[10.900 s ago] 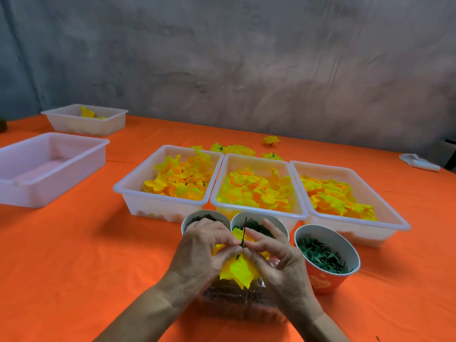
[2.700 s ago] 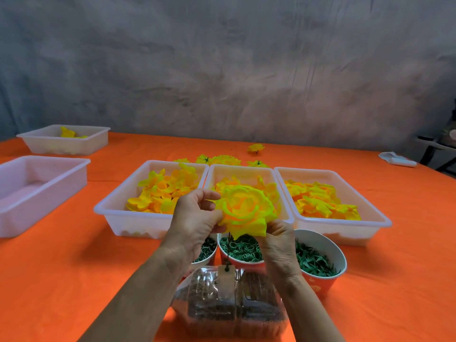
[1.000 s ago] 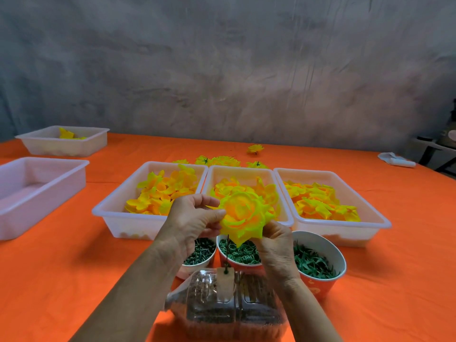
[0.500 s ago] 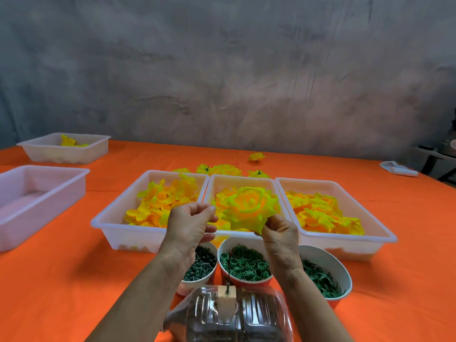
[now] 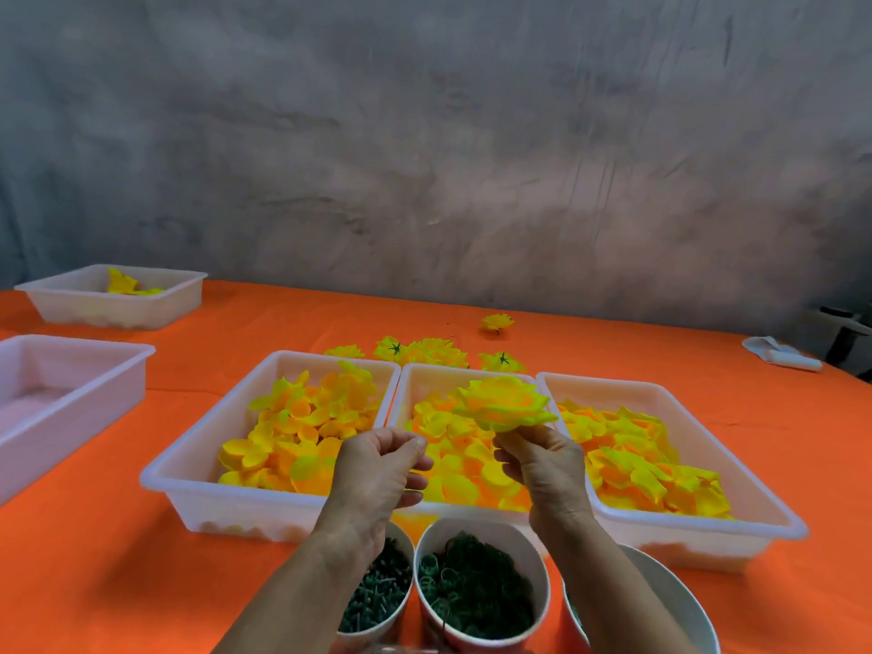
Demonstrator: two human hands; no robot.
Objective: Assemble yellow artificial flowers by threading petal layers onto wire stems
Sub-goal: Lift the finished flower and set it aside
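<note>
the right hand (image 5: 542, 464) pinches an assembled yellow flower (image 5: 505, 404) from beneath, fingers clamped together on its underside, holding it above the middle tray (image 5: 415, 384). the left hand (image 5: 377, 469) hovers just beside it, fingers loosely curled and holding nothing. the flower looks fully layered, so the step in hand seems to be finishing one bloom; the next move likely calls for setting it with the finished flowers (image 5: 429, 352) lying toward the far edge of the counter (image 5: 94, 559), then picking a fresh stem and petal layer.

the flower is a soft fabric rosette, yellow-green at the rims and orange toward the centre, its petals cupped and overlapping. three shallow white plastic trays sit side by side in the middle of the counter: the left tray (image 5: 188, 469), the middle one and the right tray (image 5: 764, 512), each heaped with loose, thin, floppy petal layers. at the near edge stand paper cups: one with dark green stubby parts (image 5: 373, 592), one with small green rings (image 5: 472, 587); a third cup (image 5: 684, 601) is mostly hidden. the counter wears a matte orange cloth.
</note>
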